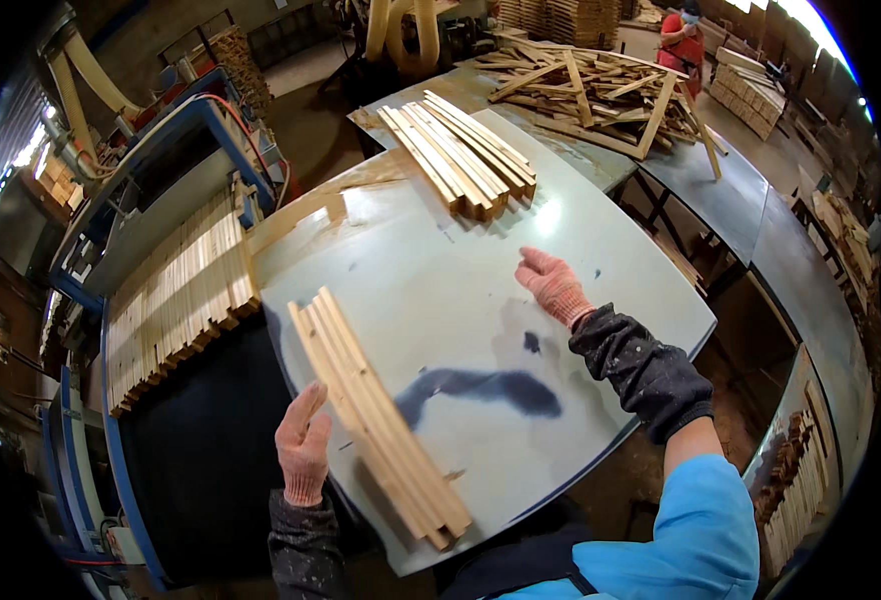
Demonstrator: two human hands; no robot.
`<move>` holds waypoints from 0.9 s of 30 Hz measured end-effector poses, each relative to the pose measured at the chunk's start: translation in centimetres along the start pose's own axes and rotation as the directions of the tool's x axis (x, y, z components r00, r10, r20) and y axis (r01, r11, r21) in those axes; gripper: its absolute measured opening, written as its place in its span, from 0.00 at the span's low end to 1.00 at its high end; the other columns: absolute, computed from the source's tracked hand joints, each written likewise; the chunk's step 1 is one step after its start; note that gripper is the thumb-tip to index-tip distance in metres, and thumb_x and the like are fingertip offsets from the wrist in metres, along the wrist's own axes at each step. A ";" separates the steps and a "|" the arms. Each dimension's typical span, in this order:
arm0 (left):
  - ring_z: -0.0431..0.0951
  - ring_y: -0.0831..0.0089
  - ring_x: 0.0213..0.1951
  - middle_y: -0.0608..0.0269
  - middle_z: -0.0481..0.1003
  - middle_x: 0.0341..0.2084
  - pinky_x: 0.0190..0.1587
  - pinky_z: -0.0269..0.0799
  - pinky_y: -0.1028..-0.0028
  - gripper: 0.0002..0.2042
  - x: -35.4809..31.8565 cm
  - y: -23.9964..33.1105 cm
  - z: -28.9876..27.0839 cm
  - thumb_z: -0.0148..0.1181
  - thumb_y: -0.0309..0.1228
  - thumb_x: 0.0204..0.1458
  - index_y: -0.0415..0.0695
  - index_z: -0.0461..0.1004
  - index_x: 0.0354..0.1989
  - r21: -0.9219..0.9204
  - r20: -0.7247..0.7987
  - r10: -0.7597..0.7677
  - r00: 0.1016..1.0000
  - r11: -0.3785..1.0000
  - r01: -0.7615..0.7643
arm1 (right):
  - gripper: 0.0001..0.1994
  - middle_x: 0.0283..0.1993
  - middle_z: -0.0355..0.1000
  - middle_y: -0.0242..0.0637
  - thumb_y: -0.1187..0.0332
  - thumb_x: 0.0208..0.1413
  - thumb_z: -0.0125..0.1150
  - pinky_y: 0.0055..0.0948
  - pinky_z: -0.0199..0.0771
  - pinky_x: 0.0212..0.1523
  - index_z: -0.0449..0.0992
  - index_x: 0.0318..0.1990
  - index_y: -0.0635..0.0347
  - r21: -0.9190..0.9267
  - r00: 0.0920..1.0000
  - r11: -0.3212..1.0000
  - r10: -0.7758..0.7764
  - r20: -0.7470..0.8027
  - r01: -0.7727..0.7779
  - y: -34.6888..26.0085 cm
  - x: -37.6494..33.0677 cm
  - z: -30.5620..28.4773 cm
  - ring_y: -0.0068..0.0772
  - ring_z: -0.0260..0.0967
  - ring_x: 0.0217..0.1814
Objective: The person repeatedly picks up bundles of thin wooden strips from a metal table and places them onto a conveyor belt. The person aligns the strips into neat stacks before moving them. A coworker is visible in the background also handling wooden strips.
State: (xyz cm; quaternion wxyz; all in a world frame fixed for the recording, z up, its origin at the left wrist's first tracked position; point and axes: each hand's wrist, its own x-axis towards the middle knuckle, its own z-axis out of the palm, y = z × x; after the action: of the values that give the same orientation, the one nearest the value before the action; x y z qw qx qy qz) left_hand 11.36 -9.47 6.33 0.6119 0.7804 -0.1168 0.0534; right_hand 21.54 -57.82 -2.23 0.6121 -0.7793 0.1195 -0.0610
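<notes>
My left hand [304, 446], in a pinkish knit glove, is at the left side of a short bundle of pale wooden strips [376, 420]. Its fingers are spread and hold nothing; whether they touch the wood I cannot tell. The strips lie side by side, slanting across the near left of a grey sheet-topped table [481, 280]. Over the table's right half, my gloved right hand [553, 285] hovers with fingers stretched out and nothing in them. Beyond it, a second stack of wooden strips [461, 155] rests toward the far edge, their ends roughly lined up.
A blue-framed machine [216, 120] stands left, with a row of strips [181, 290] on its black bed [211, 440]. Far right, a tangled heap of wood offcuts [591, 95] covers another table. A person in red [683, 45] stands behind it. Metal tabletops curve along the right.
</notes>
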 end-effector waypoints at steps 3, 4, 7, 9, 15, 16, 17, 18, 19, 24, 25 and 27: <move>0.77 0.58 0.68 0.43 0.77 0.66 0.71 0.69 0.64 0.26 6.9 1.2 7.2 0.61 0.25 0.64 0.30 0.70 0.71 0.093 0.064 -0.083 0.994 0.993 0.077 | 0.33 0.71 0.75 0.54 0.63 0.67 0.67 0.37 0.71 0.73 0.67 0.76 0.64 -0.010 0.979 0.998 -0.068 -0.192 0.067 2.8 7.3 -4.1 0.47 0.72 0.74; 0.76 0.58 0.69 0.43 0.77 0.66 0.71 0.69 0.65 0.28 9.0 1.4 9.7 0.61 0.27 0.64 0.31 0.69 0.72 0.107 0.088 -0.097 0.991 0.990 0.088 | 0.33 0.71 0.74 0.55 0.63 0.67 0.67 0.38 0.71 0.73 0.67 0.76 0.64 -0.039 0.960 0.994 -0.107 -0.259 0.100 3.7 9.5 -5.5 0.48 0.72 0.74; 0.74 0.58 0.70 0.42 0.75 0.68 0.71 0.68 0.65 0.33 15.0 1.2 15.6 0.64 0.32 0.64 0.33 0.63 0.76 0.215 0.105 -0.122 0.987 0.972 0.097 | 0.39 0.75 0.69 0.58 0.58 0.63 0.69 0.43 0.67 0.76 0.63 0.78 0.64 -0.198 0.923 0.974 -0.177 -0.340 0.114 3.2 15.5 -7.0 0.55 0.67 0.77; 0.72 0.56 0.72 0.40 0.73 0.70 0.72 0.67 0.65 0.38 19.7 -1.0 19.6 0.64 0.36 0.64 0.34 0.58 0.79 0.318 0.117 -0.148 0.982 0.942 0.104 | 0.42 0.77 0.65 0.59 0.54 0.61 0.70 0.45 0.62 0.79 0.61 0.79 0.63 -0.257 0.909 0.959 -0.207 -0.363 0.116 3.8 19.2 -7.9 0.58 0.62 0.79; 0.69 0.51 0.73 0.35 0.69 0.72 0.72 0.66 0.62 0.44 31.1 -9.3 29.7 0.66 0.44 0.63 0.34 0.52 0.81 0.084 -0.004 -0.204 0.979 0.976 0.203 | 0.42 0.76 0.67 0.60 0.53 0.63 0.68 0.42 0.64 0.77 0.60 0.79 0.63 -0.318 0.968 0.948 -0.063 -0.244 -0.018 0.6 27.0 -9.1 0.57 0.65 0.78; 0.70 0.50 0.71 0.35 0.70 0.70 0.71 0.66 0.61 0.44 32.6 -9.9 30.8 0.66 0.45 0.63 0.34 0.53 0.80 0.128 0.006 -0.197 0.980 0.973 0.194 | 0.42 0.75 0.68 0.60 0.52 0.63 0.67 0.42 0.65 0.77 0.60 0.79 0.63 -0.309 0.973 0.951 -0.048 -0.225 -0.024 0.5 28.6 -9.3 0.58 0.66 0.77; 0.71 0.49 0.69 0.35 0.71 0.69 0.71 0.66 0.60 0.44 34.2 -10.0 31.8 0.67 0.46 0.62 0.33 0.54 0.79 0.174 0.022 -0.198 0.980 0.966 0.191 | 0.41 0.74 0.70 0.59 0.51 0.64 0.66 0.42 0.70 0.73 0.61 0.79 0.61 -0.289 0.983 0.954 0.031 -0.182 -0.084 -0.5 29.4 -9.5 0.59 0.70 0.74; 0.72 0.48 0.67 0.35 0.72 0.67 0.70 0.67 0.59 0.44 35.2 -10.3 32.1 0.67 0.48 0.62 0.33 0.56 0.79 0.223 0.017 -0.196 0.980 0.957 0.187 | 0.41 0.75 0.69 0.58 0.51 0.64 0.66 0.39 0.67 0.76 0.61 0.79 0.64 -0.253 0.989 0.961 0.083 -0.125 -0.112 -1.4 30.4 -8.8 0.55 0.68 0.77; 0.73 0.44 0.61 0.36 0.74 0.62 0.68 0.67 0.56 0.41 36.4 -12.0 32.4 0.66 0.49 0.61 0.37 0.60 0.77 0.321 -0.058 -0.143 0.988 0.934 0.154 | 0.41 0.74 0.71 0.57 0.51 0.64 0.67 0.39 0.67 0.75 0.62 0.79 0.63 -0.254 0.996 0.964 0.078 -0.034 -0.084 -2.1 30.8 -8.3 0.54 0.69 0.76; 0.72 0.42 0.61 0.39 0.75 0.63 0.68 0.68 0.52 0.36 38.7 -9.9 36.8 0.66 0.45 0.60 0.47 0.65 0.76 0.336 0.007 -0.107 0.994 0.937 0.098 | 0.40 0.68 0.75 0.58 0.53 0.62 0.69 0.40 0.70 0.72 0.65 0.77 0.65 -0.248 0.997 0.968 -0.057 -0.054 0.042 -0.3 30.6 -7.1 0.55 0.73 0.71; 0.73 0.43 0.61 0.40 0.75 0.62 0.68 0.68 0.52 0.35 38.4 -9.2 37.0 0.66 0.44 0.60 0.47 0.66 0.75 0.262 0.033 -0.140 0.990 0.957 0.127 | 0.39 0.67 0.76 0.60 0.53 0.61 0.69 0.41 0.71 0.71 0.66 0.76 0.65 -0.248 0.995 0.967 -0.069 -0.073 0.049 -0.1 30.1 -6.9 0.56 0.74 0.70; 0.74 0.44 0.61 0.40 0.76 0.61 0.67 0.69 0.53 0.33 37.6 -8.8 36.3 0.66 0.40 0.59 0.46 0.68 0.73 0.242 0.037 -0.156 0.987 0.960 0.143 | 0.39 0.64 0.77 0.63 0.54 0.60 0.70 0.43 0.73 0.69 0.68 0.74 0.66 -0.293 0.988 0.951 -0.131 -0.081 0.102 0.4 29.4 -6.3 0.59 0.75 0.68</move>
State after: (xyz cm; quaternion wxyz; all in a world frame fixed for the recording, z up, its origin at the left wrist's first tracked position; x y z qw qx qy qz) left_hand 47.72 -47.05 -2.34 0.5126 0.8560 -0.0674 -0.0013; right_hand 48.34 -71.54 -2.55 0.4807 -0.8618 0.1110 -0.1178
